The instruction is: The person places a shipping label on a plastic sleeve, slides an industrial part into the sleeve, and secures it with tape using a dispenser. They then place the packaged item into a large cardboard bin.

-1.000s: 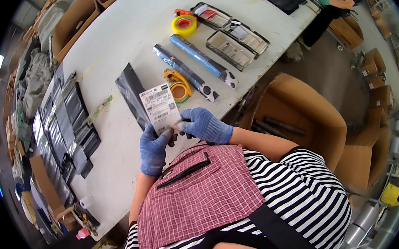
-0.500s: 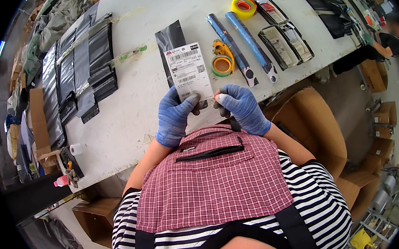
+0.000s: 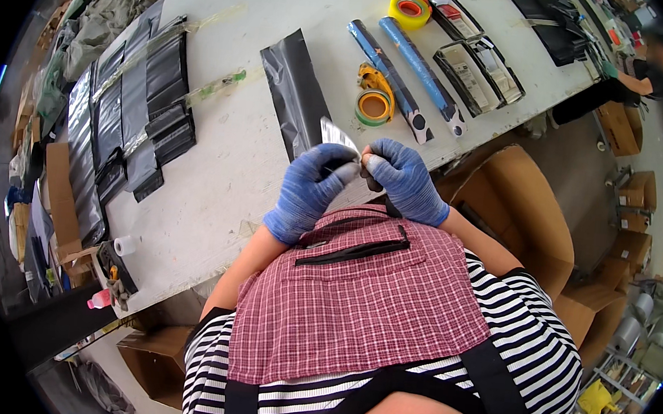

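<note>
Both of my hands wear blue gloves with dark fingertips and meet over the table's near edge. My left hand (image 3: 305, 189) is closed on a white shipping label (image 3: 339, 135), now tilted nearly edge-on. At the label's right edge, the fingers of my right hand (image 3: 405, 180) are pinched together, a bare fingertip showing; the glove hides exactly how much they grip. Just beyond my left hand a flat black plastic mailer bag (image 3: 293, 81) lies on the table. Right of it are a tape dispenser (image 3: 375, 100) and two blue patterned rolls (image 3: 390, 78), side by side.
On the white table (image 3: 210, 149), several black packages (image 3: 140, 96) lie left. Yellow tape (image 3: 409, 11) and black-framed cases (image 3: 477, 74) sit at the far right. Cardboard boxes (image 3: 524, 216) stand below the right edge. Another person's arm (image 3: 630, 80) shows at the far right.
The label has tipped from facing me to nearly edge-on and come down toward my hands, uncovering the black mailer bag. My left hand has turned and shifted slightly right.
</note>
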Action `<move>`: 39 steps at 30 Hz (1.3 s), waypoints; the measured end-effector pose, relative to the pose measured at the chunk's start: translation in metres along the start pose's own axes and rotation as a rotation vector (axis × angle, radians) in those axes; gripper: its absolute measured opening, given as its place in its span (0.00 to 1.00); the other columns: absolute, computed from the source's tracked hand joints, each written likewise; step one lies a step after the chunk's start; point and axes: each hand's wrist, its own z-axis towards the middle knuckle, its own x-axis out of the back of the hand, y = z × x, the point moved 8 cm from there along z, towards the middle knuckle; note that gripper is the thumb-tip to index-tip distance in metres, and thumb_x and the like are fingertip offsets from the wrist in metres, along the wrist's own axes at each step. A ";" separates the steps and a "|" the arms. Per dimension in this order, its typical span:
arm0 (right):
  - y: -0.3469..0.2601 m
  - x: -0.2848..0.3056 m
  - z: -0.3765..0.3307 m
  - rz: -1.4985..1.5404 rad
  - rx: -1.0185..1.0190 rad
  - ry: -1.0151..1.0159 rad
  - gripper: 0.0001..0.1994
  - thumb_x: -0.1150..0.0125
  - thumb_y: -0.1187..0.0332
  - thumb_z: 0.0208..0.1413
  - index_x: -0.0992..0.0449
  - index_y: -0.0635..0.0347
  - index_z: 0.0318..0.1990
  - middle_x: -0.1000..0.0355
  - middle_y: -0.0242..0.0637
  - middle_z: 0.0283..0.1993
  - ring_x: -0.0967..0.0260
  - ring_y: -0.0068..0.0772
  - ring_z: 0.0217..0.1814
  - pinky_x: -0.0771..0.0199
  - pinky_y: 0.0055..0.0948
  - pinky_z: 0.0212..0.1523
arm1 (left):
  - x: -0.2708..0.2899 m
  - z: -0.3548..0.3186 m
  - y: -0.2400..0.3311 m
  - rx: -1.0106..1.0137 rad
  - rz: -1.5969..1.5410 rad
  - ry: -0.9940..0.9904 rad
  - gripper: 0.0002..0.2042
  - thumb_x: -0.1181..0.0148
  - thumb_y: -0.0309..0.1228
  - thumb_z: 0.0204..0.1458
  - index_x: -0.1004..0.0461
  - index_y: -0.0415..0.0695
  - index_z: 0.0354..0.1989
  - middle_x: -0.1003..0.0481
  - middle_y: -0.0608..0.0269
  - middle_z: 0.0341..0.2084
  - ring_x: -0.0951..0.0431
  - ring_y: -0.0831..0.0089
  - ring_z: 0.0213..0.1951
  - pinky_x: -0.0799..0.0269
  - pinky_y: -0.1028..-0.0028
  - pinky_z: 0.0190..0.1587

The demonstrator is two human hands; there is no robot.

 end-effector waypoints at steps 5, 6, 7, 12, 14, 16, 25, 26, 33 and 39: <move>-0.011 -0.003 0.004 -0.301 0.164 0.020 0.06 0.45 0.71 0.59 0.25 0.65 0.37 0.30 0.33 0.25 0.35 0.19 0.26 0.31 0.23 0.29 | 0.000 0.002 -0.015 0.163 -0.164 -0.026 0.12 0.37 0.31 0.56 0.25 0.37 0.45 0.22 0.62 0.33 0.24 0.78 0.35 0.27 0.78 0.37; -0.012 -0.004 0.004 -0.302 0.162 0.016 0.06 0.45 0.71 0.59 0.25 0.65 0.37 0.30 0.33 0.25 0.35 0.19 0.26 0.31 0.23 0.29 | 0.002 0.004 -0.016 0.168 -0.136 -0.041 0.12 0.38 0.31 0.56 0.25 0.37 0.45 0.22 0.62 0.32 0.23 0.78 0.34 0.27 0.78 0.36; -0.013 -0.005 0.005 -0.355 0.177 0.013 0.06 0.44 0.72 0.58 0.25 0.65 0.36 0.29 0.36 0.25 0.34 0.21 0.26 0.31 0.25 0.29 | 0.003 0.005 -0.017 0.174 -0.108 -0.056 0.12 0.38 0.31 0.56 0.25 0.37 0.44 0.21 0.62 0.31 0.23 0.78 0.34 0.27 0.78 0.35; -0.014 -0.005 0.007 -0.524 0.255 -0.013 0.04 0.42 0.73 0.54 0.25 0.64 0.35 0.29 0.44 0.25 0.31 0.33 0.24 0.30 0.30 0.28 | 0.014 0.013 -0.029 0.320 -0.064 -0.083 0.09 0.42 0.31 0.58 0.25 0.37 0.41 0.21 0.60 0.29 0.23 0.77 0.29 0.27 0.79 0.30; -0.015 0.009 0.006 -0.729 0.347 0.094 0.04 0.41 0.72 0.52 0.27 0.63 0.32 0.29 0.47 0.26 0.30 0.44 0.26 0.30 0.34 0.29 | 0.026 0.020 -0.036 0.392 -0.019 -0.094 0.09 0.43 0.31 0.59 0.25 0.38 0.40 0.21 0.59 0.29 0.23 0.76 0.27 0.26 0.79 0.29; -0.002 0.039 0.006 -0.868 0.244 0.169 0.05 0.41 0.69 0.51 0.27 0.60 0.30 0.28 0.48 0.27 0.28 0.49 0.28 0.29 0.39 0.30 | 0.054 0.025 -0.057 0.408 -0.311 -0.002 0.07 0.46 0.31 0.60 0.27 0.39 0.39 0.22 0.60 0.27 0.23 0.76 0.24 0.24 0.78 0.27; 0.102 0.233 -0.083 -1.180 -0.358 0.586 0.10 0.39 0.62 0.48 0.23 0.61 0.29 0.26 0.50 0.28 0.26 0.51 0.32 0.27 0.42 0.36 | 0.168 0.065 -0.075 -0.445 0.587 0.364 0.05 0.43 0.21 0.56 0.29 0.41 0.40 0.21 0.53 0.39 0.21 0.62 0.38 0.25 0.69 0.45; 0.116 0.242 -0.093 -1.194 -0.412 0.606 0.11 0.39 0.62 0.48 0.23 0.61 0.28 0.25 0.50 0.28 0.26 0.52 0.32 0.27 0.42 0.36 | 0.171 0.068 -0.079 -0.544 0.626 0.360 0.05 0.43 0.20 0.56 0.29 0.41 0.39 0.22 0.51 0.41 0.20 0.56 0.41 0.25 0.68 0.46; 0.187 0.239 -0.109 -1.267 -0.661 0.456 0.15 0.40 0.58 0.48 0.20 0.63 0.30 0.25 0.56 0.34 0.25 0.55 0.38 0.26 0.46 0.41 | 0.164 0.099 -0.164 -0.428 0.969 -0.013 0.14 0.41 0.27 0.52 0.28 0.46 0.48 0.28 0.55 0.54 0.26 0.56 0.53 0.33 0.57 0.56; 0.226 0.214 -0.087 -1.250 -0.659 0.336 0.18 0.41 0.56 0.48 0.21 0.65 0.28 0.26 0.58 0.34 0.27 0.58 0.39 0.28 0.47 0.43 | 0.144 0.100 -0.146 -0.145 1.298 -0.250 0.23 0.42 0.34 0.51 0.31 0.51 0.59 0.33 0.61 0.60 0.34 0.60 0.61 0.43 0.55 0.64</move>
